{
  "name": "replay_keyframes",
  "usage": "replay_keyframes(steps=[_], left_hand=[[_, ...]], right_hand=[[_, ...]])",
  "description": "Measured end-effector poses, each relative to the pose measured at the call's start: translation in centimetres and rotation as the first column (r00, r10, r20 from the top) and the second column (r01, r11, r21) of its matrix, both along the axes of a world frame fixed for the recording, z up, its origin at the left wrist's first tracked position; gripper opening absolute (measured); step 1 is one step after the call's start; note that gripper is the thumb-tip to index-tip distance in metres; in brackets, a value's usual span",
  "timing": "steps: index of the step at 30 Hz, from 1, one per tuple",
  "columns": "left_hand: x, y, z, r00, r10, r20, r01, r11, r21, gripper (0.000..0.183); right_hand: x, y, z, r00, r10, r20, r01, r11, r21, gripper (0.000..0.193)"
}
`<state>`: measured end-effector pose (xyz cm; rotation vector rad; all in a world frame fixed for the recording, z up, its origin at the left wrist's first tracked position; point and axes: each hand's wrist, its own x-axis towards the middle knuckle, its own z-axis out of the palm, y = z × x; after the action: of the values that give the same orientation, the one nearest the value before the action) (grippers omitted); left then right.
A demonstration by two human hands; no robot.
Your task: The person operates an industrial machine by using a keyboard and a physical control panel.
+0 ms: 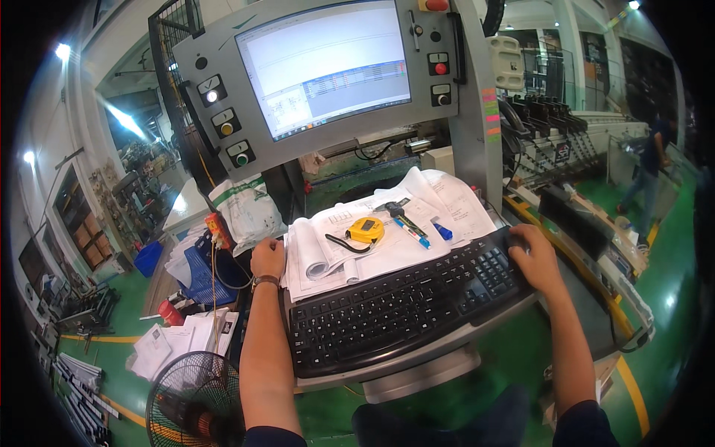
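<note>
A black keyboard (372, 316) lies along the front of a tray below the screen. My left hand (268, 258) is closed at the tray's left edge, beside rolled and flat paper drawings (309, 253); what its curled fingers hold, if anything, is hidden. At the keyboard's right end, my right hand (538, 261) curves over something dark that I cannot make out, next to the number keys. On the drawings behind the keyboard lie a yellow tape measure (366, 229) with a black strap, a caliper (393, 207), a pen (413, 233) and a small blue object (443, 232).
A lit monitor (324, 67) in a grey button panel stands above the tray. On the left are a white bag (248, 208), a blue basket (208, 276) and a black fan (195, 406). Machine rails (596, 276) run along the right, where another person (654, 160) stands.
</note>
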<state>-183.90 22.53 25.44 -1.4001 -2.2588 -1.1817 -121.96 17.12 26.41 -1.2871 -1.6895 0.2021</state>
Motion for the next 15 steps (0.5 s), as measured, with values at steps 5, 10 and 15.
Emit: replay_keyframes(steps=[5,10,15], left_hand=[[0.04,0.21,-0.07,1.0,-0.009,0.007,0.009,1.0,0.014,0.028],[-0.2,0.32,-0.25,1.0,0.01,0.006,-0.011,1.0,0.008,0.028],[-0.14,0.3,-0.13,1.0,0.0,0.005,0.0,1.0,-0.003,0.028]], right_hand=[[0.3,0.3,-0.31,0.999,-0.009,0.031,0.008,1.0,0.008,0.044],[-0.05,-0.06,0.26,1.0,0.009,0.005,-0.009,0.999,-0.039,0.043],[0.23,0.28,-0.13,1.0,0.013,0.02,-0.013,1.0,-0.026,0.043]])
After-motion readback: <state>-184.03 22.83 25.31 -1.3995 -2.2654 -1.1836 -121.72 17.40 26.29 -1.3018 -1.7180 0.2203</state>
